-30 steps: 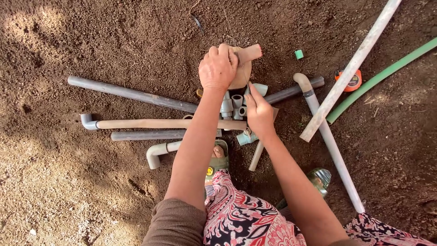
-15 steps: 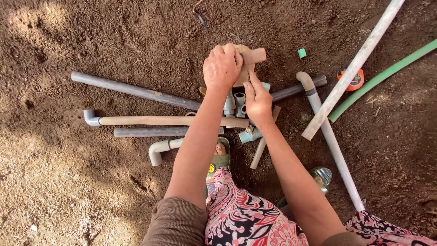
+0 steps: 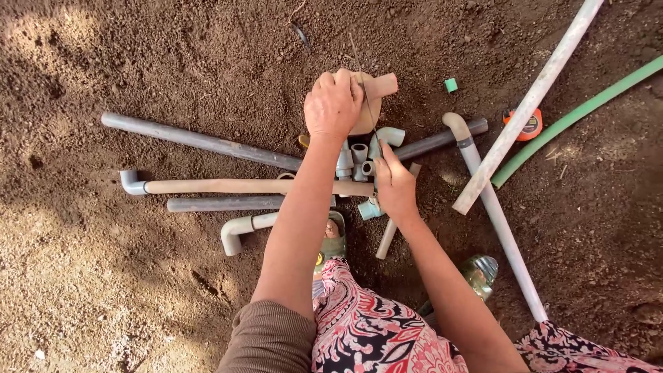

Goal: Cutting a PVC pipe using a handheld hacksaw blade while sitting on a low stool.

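Bare brown soil point(image 3: 138, 290) underfoot, loose and sunlit in patches; scattered across it, a heap of pipes and fittings. Left hand point(image 3: 334, 103) closed over a tan, dust-coated pipe fitting with a stubby outlet point(image 3: 378, 88), lifted above the heap near the top centre; fingers wrapped around its body, outlet poking right. Right hand point(image 3: 395, 185) lower, fingers pinched narrow on a thin dark stick-like thing point(image 3: 364, 90) rising past the fitting; exactly what, cannot tell. Beneath the hands, a cluster of small grey plastic couplings point(image 3: 358, 159) and a pale grey elbow point(image 3: 391, 135). Lying crosswise: long dark grey pipe point(image 3: 200, 140), tan pipe with grey bend at its left end point(image 3: 235, 186), short grey pipe point(image 3: 224, 204), pale elbow pipe point(image 3: 242, 226). Off right: long whitish pipe point(image 3: 528, 103) leaning over another grey pipe point(image 3: 497, 214); green hose point(image 3: 580, 117); orange tape measure point(image 3: 523, 124); small green cap point(image 3: 451, 85). Green sandal point(image 3: 334, 243) under the left forearm; patterned red skirt point(image 3: 373, 331) at the bottom edge.
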